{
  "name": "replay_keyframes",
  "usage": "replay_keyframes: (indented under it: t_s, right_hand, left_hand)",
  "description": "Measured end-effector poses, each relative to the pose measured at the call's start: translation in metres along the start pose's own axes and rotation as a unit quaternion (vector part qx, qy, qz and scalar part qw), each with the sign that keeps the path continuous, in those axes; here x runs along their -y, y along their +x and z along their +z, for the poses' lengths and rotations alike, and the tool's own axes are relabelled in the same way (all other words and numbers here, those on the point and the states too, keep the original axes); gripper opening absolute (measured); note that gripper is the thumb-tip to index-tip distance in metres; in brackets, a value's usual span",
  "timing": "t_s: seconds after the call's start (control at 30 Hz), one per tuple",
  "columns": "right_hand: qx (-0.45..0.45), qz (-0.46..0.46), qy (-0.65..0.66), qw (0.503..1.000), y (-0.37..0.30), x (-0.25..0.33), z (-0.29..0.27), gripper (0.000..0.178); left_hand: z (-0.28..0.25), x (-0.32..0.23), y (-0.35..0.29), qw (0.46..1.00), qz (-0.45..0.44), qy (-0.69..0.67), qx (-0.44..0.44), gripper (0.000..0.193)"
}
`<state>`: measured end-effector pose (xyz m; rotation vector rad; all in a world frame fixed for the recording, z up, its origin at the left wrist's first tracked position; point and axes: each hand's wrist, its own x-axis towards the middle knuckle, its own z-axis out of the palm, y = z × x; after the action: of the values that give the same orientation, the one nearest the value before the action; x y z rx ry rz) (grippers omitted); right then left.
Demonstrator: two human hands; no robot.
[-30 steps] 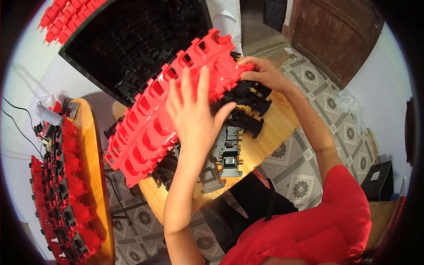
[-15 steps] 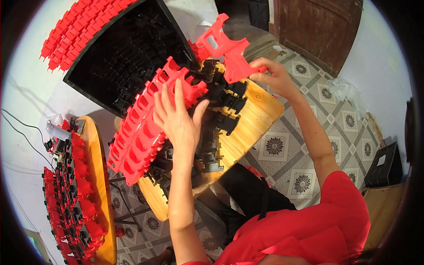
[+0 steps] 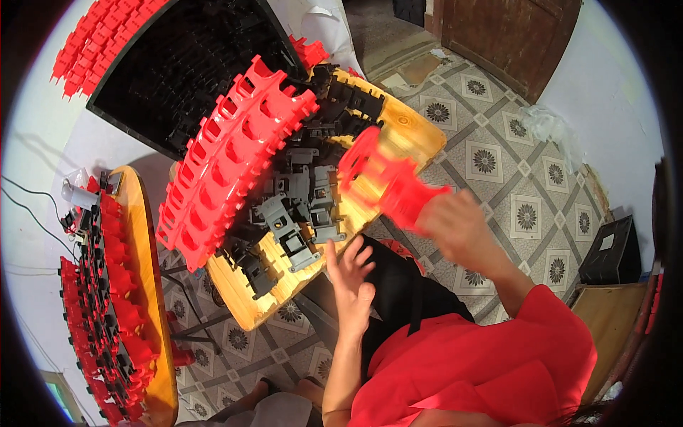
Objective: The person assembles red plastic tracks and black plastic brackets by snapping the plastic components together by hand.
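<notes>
In my right hand point(image 3: 461, 231) is a red molded plastic part point(image 3: 391, 181) with cut-out openings, blurred by motion and tilted above the table's right edge. The fingers are closed on its near end. My left hand point(image 3: 351, 277) is empty, its fingers apart, just off the table's near edge. Close to it lie grey plastic brackets point(image 3: 288, 231) in a loose pile. A long stack of nested red plastic parts point(image 3: 231, 156) leans across the middle of the wooden table point(image 3: 405, 121). Black plastic brackets point(image 3: 356, 107) lie beyond the grey ones.
Behind the stack stands a large black bin point(image 3: 192, 71) holding black parts, with rows of red parts point(image 3: 107, 43) beyond it. To the left, a second wooden table point(image 3: 142, 242) carries rows of red and black parts point(image 3: 107, 306). A black box point(image 3: 612, 249) is at far right.
My right hand has brought the red part down and nearer to me. My left hand has left the red stack and moved back toward my body. Grey brackets are now in plain view.
</notes>
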<state>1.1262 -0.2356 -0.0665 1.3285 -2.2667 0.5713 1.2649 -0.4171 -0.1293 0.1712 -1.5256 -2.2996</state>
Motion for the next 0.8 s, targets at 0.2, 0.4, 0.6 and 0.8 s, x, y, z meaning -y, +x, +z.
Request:
replay_keyframes:
  t_s: [0.2, 0.4, 0.6, 0.8]
  right_hand:
    - [0.115, -0.137, 0.335, 0.925, 0.013, 0.024, 0.014, 0.016]
    - [-0.045, 0.003, 0.245, 0.968, 0.095, -0.056, 0.117, 0.026]
    - [0.127, -0.039, 0.165, 0.977, 0.144, -0.09, 0.15, 0.026]
    - [0.26, -0.015, 0.336, 0.905, 0.17, -0.106, 0.126, 0.024]
  left_hand:
    - [0.006, -0.001, -0.005, 0.979, -0.024, -0.169, -0.115, 0.091]
    - [-0.018, 0.001, -0.032, 0.954, -0.048, -0.272, -0.118, 0.081]
    - [-0.034, -0.002, -0.035, 0.953, -0.034, -0.274, -0.122, 0.08]
    - [-0.042, -0.008, -0.02, 0.957, -0.029, -0.266, -0.113, 0.066]
